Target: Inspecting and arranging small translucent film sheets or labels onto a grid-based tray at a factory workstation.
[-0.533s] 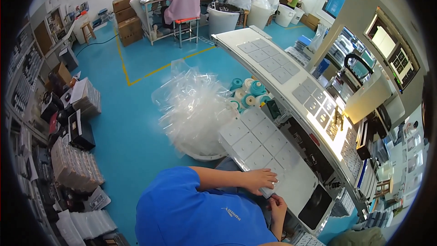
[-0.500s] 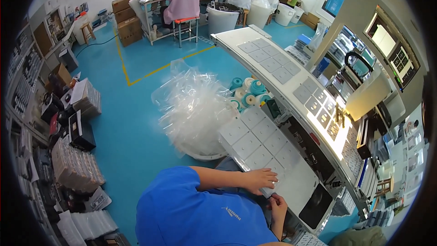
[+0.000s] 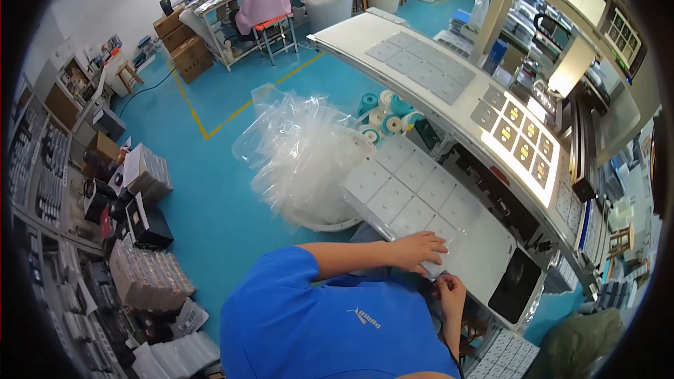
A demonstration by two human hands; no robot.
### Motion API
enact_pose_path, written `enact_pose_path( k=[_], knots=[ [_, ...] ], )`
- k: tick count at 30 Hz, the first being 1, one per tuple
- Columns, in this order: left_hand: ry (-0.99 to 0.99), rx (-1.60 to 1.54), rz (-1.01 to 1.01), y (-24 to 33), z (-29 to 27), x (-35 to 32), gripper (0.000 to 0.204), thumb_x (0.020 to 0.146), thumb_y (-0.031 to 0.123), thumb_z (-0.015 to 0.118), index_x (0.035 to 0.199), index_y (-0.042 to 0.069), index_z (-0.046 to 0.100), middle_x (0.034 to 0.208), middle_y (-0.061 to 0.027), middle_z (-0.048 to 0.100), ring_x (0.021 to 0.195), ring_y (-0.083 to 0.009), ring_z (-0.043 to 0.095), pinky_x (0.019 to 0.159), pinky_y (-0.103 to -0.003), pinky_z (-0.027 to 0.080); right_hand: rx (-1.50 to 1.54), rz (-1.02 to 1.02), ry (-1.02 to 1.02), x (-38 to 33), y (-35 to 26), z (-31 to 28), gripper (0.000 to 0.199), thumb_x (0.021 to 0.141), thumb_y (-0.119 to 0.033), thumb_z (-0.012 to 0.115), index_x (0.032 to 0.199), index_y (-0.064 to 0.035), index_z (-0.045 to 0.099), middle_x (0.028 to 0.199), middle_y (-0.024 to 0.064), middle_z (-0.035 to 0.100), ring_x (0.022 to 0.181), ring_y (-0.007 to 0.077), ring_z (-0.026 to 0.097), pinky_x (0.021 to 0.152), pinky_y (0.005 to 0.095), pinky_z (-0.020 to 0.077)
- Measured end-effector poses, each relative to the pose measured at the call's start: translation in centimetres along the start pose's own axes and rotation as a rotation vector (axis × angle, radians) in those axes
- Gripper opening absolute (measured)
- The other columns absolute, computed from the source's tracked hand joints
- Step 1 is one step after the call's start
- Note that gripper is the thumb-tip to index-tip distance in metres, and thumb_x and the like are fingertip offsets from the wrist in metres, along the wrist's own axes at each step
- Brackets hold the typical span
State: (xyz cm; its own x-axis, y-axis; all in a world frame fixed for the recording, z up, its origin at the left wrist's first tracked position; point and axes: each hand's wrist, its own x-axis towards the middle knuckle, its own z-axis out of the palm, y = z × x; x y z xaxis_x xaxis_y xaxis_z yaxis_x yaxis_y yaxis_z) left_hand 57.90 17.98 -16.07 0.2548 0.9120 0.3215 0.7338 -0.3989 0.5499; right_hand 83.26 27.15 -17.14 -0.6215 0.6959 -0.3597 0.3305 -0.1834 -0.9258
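A stack of grey-white panels marked off in squares (image 3: pixel 393 200) lies on the white tabletop in front of me, with clear plastic film along its near edge. My left hand (image 3: pixel 419 250) rests flat on the near end of the panels, its fingers spread. Close by, at the panels' near corner, my right hand (image 3: pixel 449 290) is closed in a pinch. What sits between its fingertips is too small to make out; it is at the edge of the film.
Left of the panels stands a round tub of crumpled clear film (image 3: pixel 309 161). Teal and white rolls (image 3: pixel 386 118) lie behind. A long machine bed (image 3: pixel 337 31) with a brightly lit panel (image 3: pixel 523 133) runs along the right. A black mouse pad (image 3: pixel 516 284) lies near my right hand.
The view has shifted and tilted. On the machine bed, the lit part now shows the panel squares more clearly, and the pale machine head sits farther back. My hands keep nearly the same pose.
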Motion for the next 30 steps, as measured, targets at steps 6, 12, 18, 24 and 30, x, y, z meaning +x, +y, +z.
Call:
enact_pose_path(
  k=[6, 12, 18, 24, 30],
  knots=[
    [0.033, -0.074, 0.027, 0.0, -0.6, 0.1, 0.04, 0.072, 0.024, 0.088, 0.11, 0.015, 0.076, 0.144, -0.0108, 0.062, 0.142, -0.0374, 0.049, 0.118, -0.052, 0.037, -0.055, 0.006, 0.078, -1.4, 1.0, 0.7, 0.014, 0.098, -0.013, 0.07, 0.102, 0.0008, 0.07, 0.083, 0.0059, 0.072, 0.062, 0.0133, 0.065, 0.056, 0.0269, 0.0518],
    [0.177, -0.071, -0.045, -0.2, 0.3, -0.1, 0.011, 0.077, 0.014, 0.081, 0.083, 0.014, 0.071, 0.128, -0.0081, 0.071, 0.132, -0.0353, 0.058, 0.113, -0.057, 0.041, -0.072, -0.007, 0.098, 0.0, -2.3, 1.2, 0.024, 0.101, -0.023, 0.068, 0.107, 0.0, 0.07, 0.082, 0.0067, 0.072, 0.062, 0.0134, 0.064, 0.058, 0.0293, 0.0507],
    [0.306, -0.199, -0.092, 1.9, -1.7, 1.5, 0.013, 0.075, 0.007, 0.08, 0.083, 0.008, 0.069, 0.119, -0.0084, 0.072, 0.119, -0.032, 0.065, 0.102, -0.044, 0.049, 0.058, 0.09, -0.015, -1.0, -5.7, 0.9, 0.024, 0.105, -0.024, 0.065, 0.11, -0.0016, 0.07, 0.087, 0.0044, 0.072, 0.065, 0.0093, 0.063, 0.056, 0.0243, 0.0487],
    [0.332, -0.16, -0.095, 2.8, -0.7, 1.3, 0.014, 0.074, 0.006, 0.079, 0.081, 0.008, 0.067, 0.117, -0.0071, 0.072, 0.118, -0.0306, 0.065, 0.1, -0.043, 0.05, 0.079, 0.136, -0.052, -1.2, -5.8, 1.3, 0.029, 0.102, -0.026, 0.066, 0.114, -0.0002, 0.072, 0.089, 0.0048, 0.073, 0.068, 0.0111, 0.065, 0.059, 0.0262, 0.0519],
    [0.301, -0.109, -0.076, 2.9, -0.4, 1.1, 0.017, 0.073, 0.007, 0.08, 0.083, 0.009, 0.067, 0.116, -0.0063, 0.072, 0.119, -0.0305, 0.065, 0.1, -0.043, 0.05, 0.086, 0.171, -0.062, -0.7, -5.6, 1.5, 0.025, 0.1, -0.022, 0.066, 0.111, -0.0005, 0.073, 0.088, 0.0051, 0.074, 0.068, 0.0108, 0.065, 0.058, 0.0255, 0.0506]
  ],
)
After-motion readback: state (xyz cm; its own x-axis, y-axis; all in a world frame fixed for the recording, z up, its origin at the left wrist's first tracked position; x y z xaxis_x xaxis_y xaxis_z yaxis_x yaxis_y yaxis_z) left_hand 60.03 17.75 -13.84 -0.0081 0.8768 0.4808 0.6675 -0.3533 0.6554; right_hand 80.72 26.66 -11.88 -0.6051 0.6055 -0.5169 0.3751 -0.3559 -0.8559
